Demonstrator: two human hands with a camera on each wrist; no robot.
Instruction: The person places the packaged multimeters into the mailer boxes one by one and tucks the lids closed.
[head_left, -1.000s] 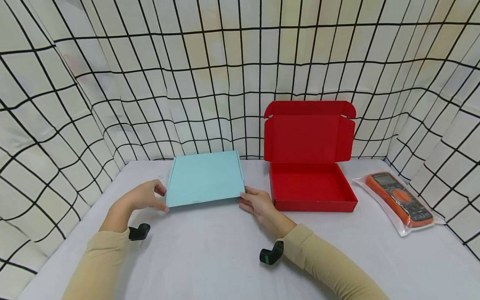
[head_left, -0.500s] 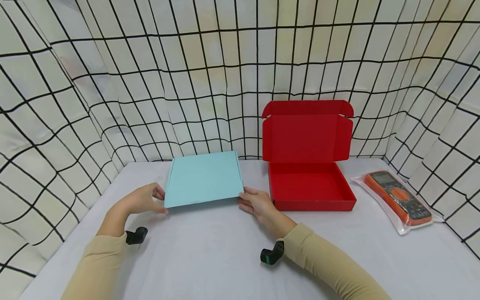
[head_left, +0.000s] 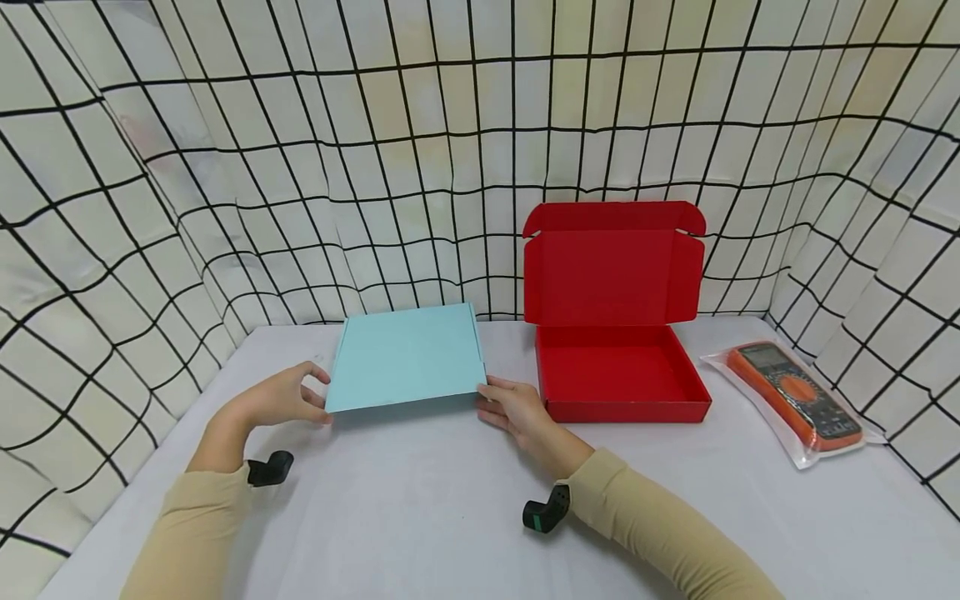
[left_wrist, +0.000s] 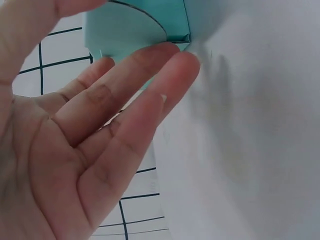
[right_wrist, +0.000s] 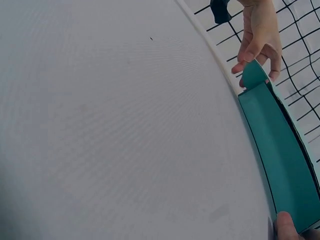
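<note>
A flat light-blue cardboard box (head_left: 408,357) lies on the left half of the table, lid down on top. Its front wall (right_wrist: 272,145) and a rounded flap (right_wrist: 254,75) at its left end show in the right wrist view. My left hand (head_left: 281,398) is at the front left corner, fingers spread and gently bent; the fingertips are close to the flap, and contact is unclear. At the front right corner, my right hand (head_left: 525,417) holds the box with thumb and fingers. Only a little of this hand shows in the right wrist view.
Right of the blue box stands a red cardboard box (head_left: 626,412), lid raised. An orange and black multimeter (head_left: 798,392) in a clear plastic bag lies farther right. White cloth walls with black grid lines (head_left: 420,167) enclose the white table (head_left: 405,508) at the back and sides.
The left hand's upper fingers have lifted slightly from the corner, widening the gap above the thumb side. The right hand keeps its place on the box. The view has shifted a little.
</note>
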